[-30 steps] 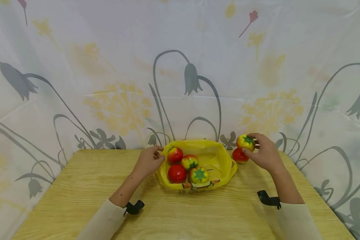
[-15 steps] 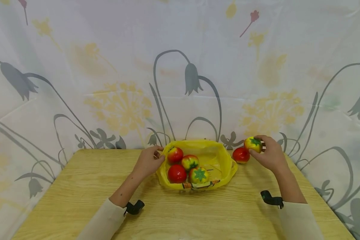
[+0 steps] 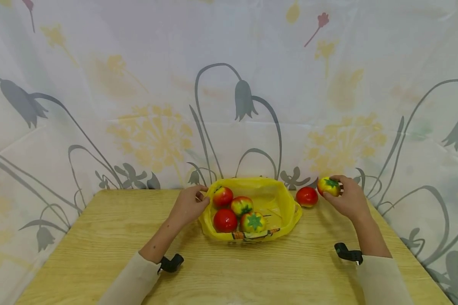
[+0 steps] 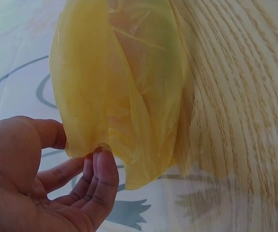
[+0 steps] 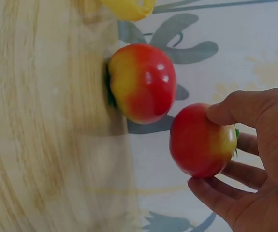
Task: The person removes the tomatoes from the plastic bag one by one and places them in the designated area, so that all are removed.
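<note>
Tomato (image 3: 326, 186) we grip in our right hand (image 3: 350, 198) is right of the yellow bag (image 3: 265, 184) whose left edge our left hand (image 3: 188, 206) pinches.

Head view: dim-ish, even light; soft, faint shadows on pale yellow wood-grain table (image 3: 229, 273). R wrist view: small white glare spots on unheld glossy red-and-yellow round fruit (image 5: 143, 84). L wrist view: hazy, light showing thru thin yellow plastic bag (image 4: 114, 87).
</note>
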